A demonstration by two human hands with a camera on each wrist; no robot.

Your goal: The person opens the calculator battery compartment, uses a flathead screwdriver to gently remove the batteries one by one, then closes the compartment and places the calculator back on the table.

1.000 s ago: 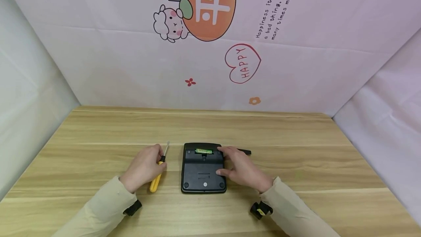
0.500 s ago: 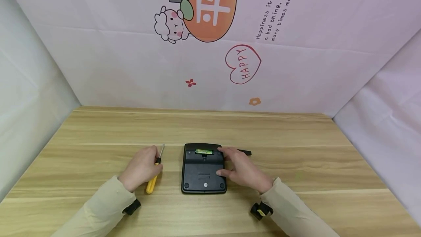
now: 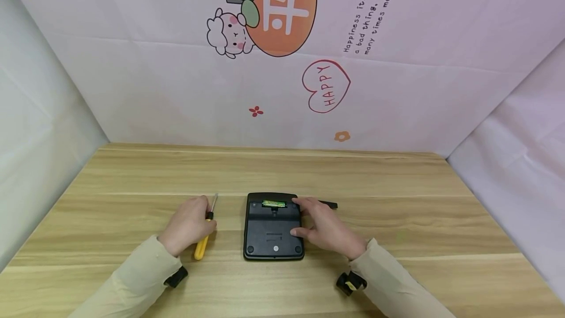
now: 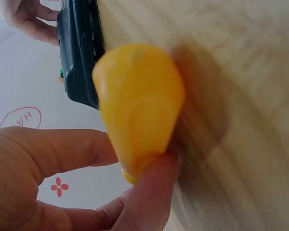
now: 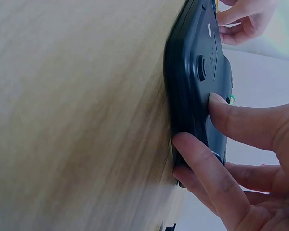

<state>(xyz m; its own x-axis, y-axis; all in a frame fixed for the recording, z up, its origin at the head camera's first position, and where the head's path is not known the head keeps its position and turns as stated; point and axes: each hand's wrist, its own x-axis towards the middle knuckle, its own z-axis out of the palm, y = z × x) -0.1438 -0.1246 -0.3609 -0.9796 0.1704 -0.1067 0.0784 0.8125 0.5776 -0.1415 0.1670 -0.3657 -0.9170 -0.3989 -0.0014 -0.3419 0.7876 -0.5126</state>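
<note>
Pinched between thumb and fingers of my left hand (image 3: 185, 225) is a screwdriver (image 3: 201, 247) with a yellow handle, black collar and thin metal shaft pointing away from me. Its handle end (image 4: 139, 91) fills the middle of the left wrist view, close over the wood. A black calculator (image 3: 269, 234) lies face down in the middle of the table, a green battery (image 3: 273, 204) showing in its open compartment. My right hand (image 3: 328, 229) holds its right edge; in the right wrist view the thumb (image 5: 231, 118) presses the back and fingers (image 5: 207, 168) bear on the side.
Behind my right hand lies a narrow black piece (image 3: 328, 204), partly hidden by the fingers. The wooden table (image 3: 397, 185) ends at a white cloth backdrop (image 3: 176, 87) with printed drawings; cloth also hangs at both sides.
My left hand has shifted a little to the left with the screwdriver, farther from the calculator. My right hand and the calculator have stayed in place.
</note>
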